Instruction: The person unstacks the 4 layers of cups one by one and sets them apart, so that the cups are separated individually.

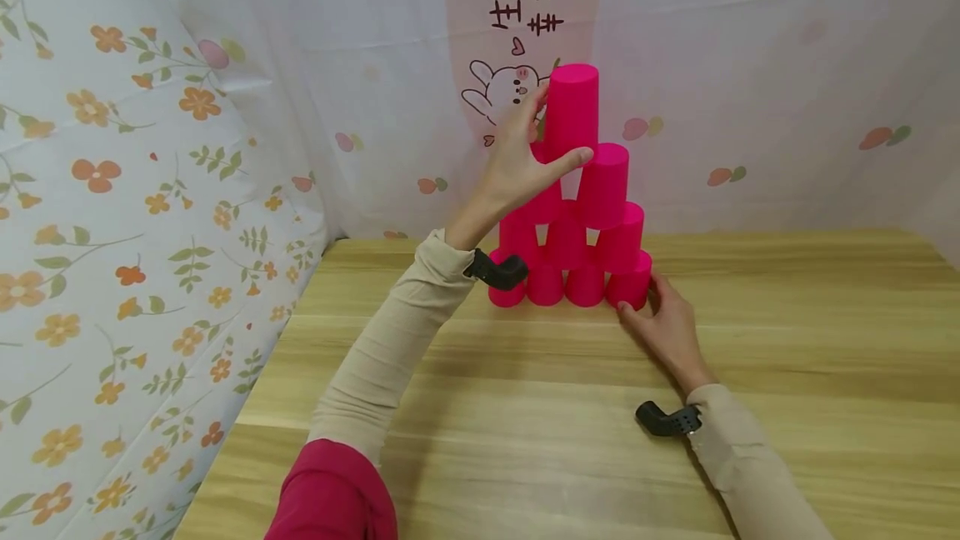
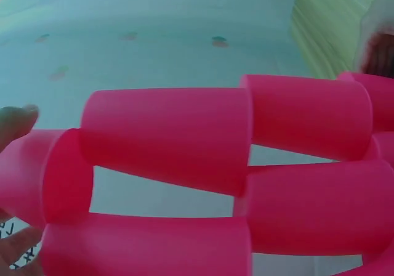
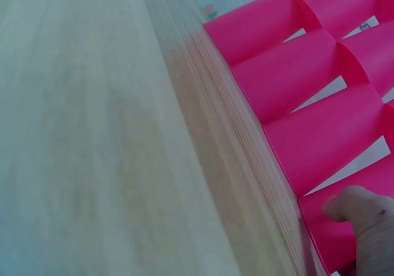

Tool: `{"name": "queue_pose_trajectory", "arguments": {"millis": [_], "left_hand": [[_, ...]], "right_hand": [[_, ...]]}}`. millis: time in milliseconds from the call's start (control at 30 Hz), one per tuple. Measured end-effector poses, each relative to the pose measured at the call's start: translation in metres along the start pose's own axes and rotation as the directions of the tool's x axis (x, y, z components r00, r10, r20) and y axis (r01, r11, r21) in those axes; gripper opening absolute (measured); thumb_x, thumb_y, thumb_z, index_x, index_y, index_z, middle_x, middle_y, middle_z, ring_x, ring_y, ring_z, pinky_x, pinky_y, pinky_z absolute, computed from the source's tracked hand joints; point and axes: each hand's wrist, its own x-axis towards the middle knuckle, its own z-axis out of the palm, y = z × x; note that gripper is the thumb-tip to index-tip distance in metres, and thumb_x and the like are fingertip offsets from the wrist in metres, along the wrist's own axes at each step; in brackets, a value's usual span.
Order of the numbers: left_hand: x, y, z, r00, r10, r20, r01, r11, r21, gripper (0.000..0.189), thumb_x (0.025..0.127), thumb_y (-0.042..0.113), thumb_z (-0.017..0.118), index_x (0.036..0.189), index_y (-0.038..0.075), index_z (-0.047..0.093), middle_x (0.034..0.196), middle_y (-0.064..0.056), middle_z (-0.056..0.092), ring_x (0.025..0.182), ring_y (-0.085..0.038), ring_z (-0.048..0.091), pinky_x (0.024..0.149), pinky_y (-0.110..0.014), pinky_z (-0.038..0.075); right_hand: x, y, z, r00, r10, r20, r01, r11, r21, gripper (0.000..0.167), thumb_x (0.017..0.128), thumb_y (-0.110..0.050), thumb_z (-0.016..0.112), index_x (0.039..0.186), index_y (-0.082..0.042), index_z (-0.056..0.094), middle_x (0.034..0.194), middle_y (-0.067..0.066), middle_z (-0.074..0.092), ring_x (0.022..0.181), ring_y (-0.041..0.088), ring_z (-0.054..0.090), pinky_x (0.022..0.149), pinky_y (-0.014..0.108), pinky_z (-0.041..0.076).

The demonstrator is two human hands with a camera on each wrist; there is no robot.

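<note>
A pyramid of upside-down bright pink cups stands upright on the table, in rows that narrow upward to one cup. With thumb in front and fingers at its left side, my left hand (image 1: 516, 163) grips the top cup (image 1: 573, 113). That cup's open rim (image 2: 44, 180) meets the two cups below it in the left wrist view. Low on the right, my right hand (image 1: 669, 327) holds the end cup (image 1: 628, 283) of the bottom row between thumb and fingers. In the right wrist view its thumb (image 3: 358, 207) lies against the cup; the other fingers are mostly hidden.
The wood-grain table (image 1: 525, 407) extends in front of the pyramid and to both sides. Behind hangs a white cloth (image 1: 375, 107) with a printed rabbit and characters. A flower-patterned cloth (image 1: 150, 215) hangs at the left. Each wrist wears a black camera mount (image 1: 498, 271).
</note>
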Motion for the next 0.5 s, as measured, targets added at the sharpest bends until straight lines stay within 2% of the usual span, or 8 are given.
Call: {"name": "queue_pose_trajectory", "arguments": {"millis": [67,133,200,400,500], "left_hand": [[-0.003,-0.001,0.002,1.0,0.011,-0.019,-0.01,0.997,0.081,0.079,0.078,0.028,0.072,0.142,0.005,0.032,0.134,-0.003,0.045,0.12,-0.008,0.039,0.095,-0.021,0.035],[-0.004,-0.001,0.003,0.998,0.04,-0.045,-0.031,0.982,0.188,0.074,0.08,0.032,0.069,0.14,0.006,0.036,0.131,-0.003,0.047,0.12,-0.008,0.038,0.099,-0.022,0.028],[-0.002,0.0,0.004,0.996,0.063,-0.069,-0.044,0.966,0.254,0.07,0.081,0.034,0.067,0.139,0.005,0.038,0.13,-0.004,0.048,0.122,-0.009,0.036,0.1,-0.023,0.024],[0.005,0.008,0.003,0.995,0.062,-0.082,-0.041,0.971,0.237,0.069,0.083,0.025,0.066,0.14,0.002,0.035,0.135,-0.008,0.044,0.133,-0.013,0.021,0.098,-0.021,0.03],[0.004,0.01,0.002,0.991,0.081,-0.102,-0.057,0.974,0.22,0.067,0.082,0.019,0.067,0.138,0.0,0.037,0.132,-0.01,0.046,0.13,-0.015,0.027,0.093,-0.02,0.036]], "right_hand": [[-0.002,0.001,0.001,1.0,-0.006,0.003,0.006,1.0,-0.016,0.059,0.08,-0.015,0.07,0.129,0.005,0.045,0.121,0.025,0.054,0.113,0.041,0.051,0.092,0.051,0.041],[-0.002,0.002,0.002,1.0,-0.014,0.002,0.014,1.0,-0.028,0.058,0.08,-0.014,0.07,0.129,0.006,0.045,0.121,0.025,0.054,0.112,0.041,0.051,0.092,0.051,0.042],[0.001,0.002,0.001,1.0,-0.026,-0.007,0.026,0.999,-0.033,0.057,0.081,-0.015,0.069,0.129,0.006,0.045,0.121,0.026,0.054,0.112,0.042,0.051,0.092,0.051,0.041],[0.007,0.001,0.0,0.999,-0.039,-0.025,0.038,0.998,-0.048,0.058,0.08,-0.016,0.069,0.13,0.004,0.046,0.123,0.025,0.054,0.112,0.042,0.051,0.093,0.051,0.041],[0.003,0.003,0.0,1.0,-0.022,-0.015,0.021,0.998,-0.055,0.058,0.08,-0.015,0.07,0.129,0.004,0.046,0.123,0.025,0.054,0.113,0.042,0.051,0.093,0.051,0.041]]}}
